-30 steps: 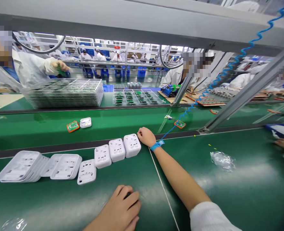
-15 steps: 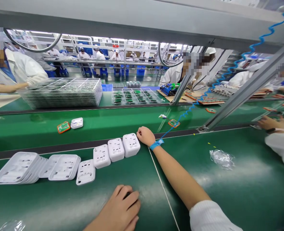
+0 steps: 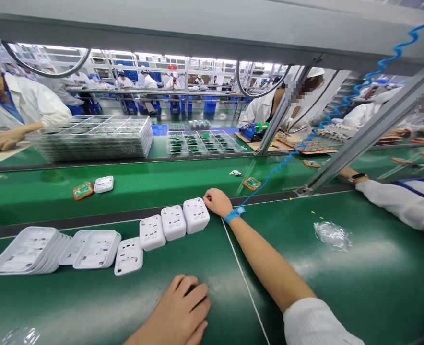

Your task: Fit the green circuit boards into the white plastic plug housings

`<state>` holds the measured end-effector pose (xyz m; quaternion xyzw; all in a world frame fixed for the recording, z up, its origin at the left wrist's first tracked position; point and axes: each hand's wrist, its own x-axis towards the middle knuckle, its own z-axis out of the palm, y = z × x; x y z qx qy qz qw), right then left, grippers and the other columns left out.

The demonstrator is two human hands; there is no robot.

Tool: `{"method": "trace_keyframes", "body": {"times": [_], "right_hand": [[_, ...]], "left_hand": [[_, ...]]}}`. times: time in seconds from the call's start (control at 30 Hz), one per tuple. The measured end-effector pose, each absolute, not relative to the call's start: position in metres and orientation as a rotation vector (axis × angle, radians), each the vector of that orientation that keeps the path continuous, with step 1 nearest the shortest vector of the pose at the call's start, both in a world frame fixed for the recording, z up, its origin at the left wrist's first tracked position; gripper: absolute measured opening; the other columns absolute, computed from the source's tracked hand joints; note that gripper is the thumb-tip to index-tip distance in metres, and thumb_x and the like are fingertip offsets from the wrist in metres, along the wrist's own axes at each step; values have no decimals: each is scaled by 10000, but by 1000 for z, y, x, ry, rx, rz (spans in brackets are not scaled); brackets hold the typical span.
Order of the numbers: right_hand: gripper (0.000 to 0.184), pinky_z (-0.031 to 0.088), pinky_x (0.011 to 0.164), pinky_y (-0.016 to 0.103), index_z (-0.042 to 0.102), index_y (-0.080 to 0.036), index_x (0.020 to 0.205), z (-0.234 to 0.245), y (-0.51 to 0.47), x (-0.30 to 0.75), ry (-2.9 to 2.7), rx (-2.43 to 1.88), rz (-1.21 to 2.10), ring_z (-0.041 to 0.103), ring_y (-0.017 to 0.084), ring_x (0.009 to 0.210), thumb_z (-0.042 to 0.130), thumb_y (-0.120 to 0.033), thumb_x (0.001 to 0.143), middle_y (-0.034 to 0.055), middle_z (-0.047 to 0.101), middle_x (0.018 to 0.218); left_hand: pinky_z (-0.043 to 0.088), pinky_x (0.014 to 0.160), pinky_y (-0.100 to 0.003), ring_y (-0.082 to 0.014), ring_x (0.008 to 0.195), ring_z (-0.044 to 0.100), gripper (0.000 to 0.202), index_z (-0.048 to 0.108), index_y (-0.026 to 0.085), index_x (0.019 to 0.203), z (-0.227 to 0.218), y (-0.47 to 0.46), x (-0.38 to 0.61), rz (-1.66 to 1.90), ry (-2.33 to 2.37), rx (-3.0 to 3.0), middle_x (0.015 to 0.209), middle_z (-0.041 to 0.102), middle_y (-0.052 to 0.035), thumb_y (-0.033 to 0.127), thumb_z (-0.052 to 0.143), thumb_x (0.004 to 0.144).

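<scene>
My left hand [image 3: 181, 309] rests on the green bench at the bottom middle. Its fingers are loosely bent and slightly apart, with nothing visible in them. My right hand [image 3: 217, 202] lies at the bench's far edge, fingers curled in, beside a stack of white plastic covers [image 3: 196, 215]; whether it touches them I cannot tell. A blue wrist strap [image 3: 234, 214] circles my right wrist. Two similar stacks, a middle stack [image 3: 173, 223] and a left stack [image 3: 152, 233], adjoin it. A single white cover [image 3: 128, 256] and larger white shells [image 3: 97, 249] lie further left.
Beyond a dark rail, the green belt carries an orange-edged circuit board [image 3: 83, 190], a white cover [image 3: 104, 184] and another board [image 3: 252, 183]. Clear trays [image 3: 97, 139] stand behind. Crumpled plastic [image 3: 332, 235] lies right. A metal post [image 3: 370, 115] slants across; a co-worker's sleeve [image 3: 399, 199] reaches in.
Boards and the white cover on the belt have shifted left. The co-worker's arm at right has reached toward the belt. The left co-worker's hand has moved. My hands have stayed put.
</scene>
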<state>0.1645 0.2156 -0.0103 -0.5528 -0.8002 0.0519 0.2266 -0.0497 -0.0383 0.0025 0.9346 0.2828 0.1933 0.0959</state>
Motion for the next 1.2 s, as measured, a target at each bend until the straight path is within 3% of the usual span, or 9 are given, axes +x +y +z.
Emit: {"method": "trace_keyframes", "body": {"times": [0.17, 0.3, 0.37, 0.43, 0.53, 0.67, 0.9, 1.07, 1.2], "right_hand": [[163, 430, 757, 263, 703, -185, 802, -11, 221, 164, -2185, -1483, 192, 588, 163, 807, 573, -232, 888, 49, 684, 845], [226, 458, 877, 312, 707, -177, 1030, 0, 237, 197, -2034, -1624, 150, 614, 202, 947, 546, -276, 906, 89, 702, 1022], [329, 426, 978, 394, 668, -142, 1153, 8, 246, 229, -1910, -1773, 86, 572, 275, 1124, 583, -298, 876, 162, 659, 1188], [569, 394, 1018, 487, 589, -106, 1287, 17, 251, 264, -1793, -1945, 40, 507, 363, 1236, 684, -383, 799, 243, 570, 1330], [798, 446, 958, 454, 549, -77, 1331, 25, 253, 297, -1763, -2084, 61, 576, 373, 1176, 778, -506, 698, 261, 605, 1284], [788, 486, 867, 324, 540, -73, 1338, 25, 244, 292, -1846, -2062, 52, 665, 292, 1052, 776, -494, 715, 185, 699, 1137], [813, 487, 910, 399, 457, -58, 1379, 18, 165, 248, -1871, -1980, -138, 619, 347, 1093, 655, -580, 789, 200, 665, 1160], [719, 493, 926, 437, 491, -71, 1328, 6, 66, 229, -2019, -1838, -346, 583, 348, 1083, 629, -565, 824, 189, 624, 1135], [570, 523, 833, 434, 531, -106, 1298, 4, -11, 200, -2363, -1690, -267, 589, 325, 1009, 525, -543, 933, 189, 596, 1138]], "left_hand": [[394, 869, -409, -259, 1005, 520, 238, 591, 196, 1090, -2, -39, -51, 591, 831, 2731, 1148, 653, -46, 218, 653, 861], [400, 852, -417, -263, 1000, 520, 260, 578, 182, 1075, -6, -37, -51, 630, 837, 2697, 1168, 630, -71, 146, 623, 822], [405, 838, -415, -261, 996, 522, 230, 571, 172, 1036, -4, -36, -51, 642, 835, 2681, 1158, 620, -81, 123, 600, 814], [411, 829, -410, -252, 987, 523, 161, 563, 170, 988, -1, -35, -51, 620, 868, 2642, 1140, 610, -82, 117, 574, 837], [422, 837, -413, -244, 993, 520, 129, 559, 176, 999, 4, -36, -51, 553, 967, 2563, 1147, 590, -82, 123, 537, 883], [429, 845, -432, -259, 1018, 511, 89, 549, 182, 984, 6, -37, -53, 510, 994, 2577, 1176, 577, -81, 157, 538, 899], [441, 836, -422, -257, 1023, 518, 39, 552, 180, 943, 8, -38, -56, 503, 986, 2574, 1178, 580, -84, 185, 550, 904], [454, 822, -404, -251, 998, 544, 100, 591, 180, 1002, 7, -38, -55, 592, 977, 2569, 1139, 602, -94, 187, 538, 917], [464, 746, -369, -218, 838, 573, 194, 636, 171, 983, -2, -36, -53, 716, 1133, 2570, 938, 629, -79, 168, 443, 969]]}}
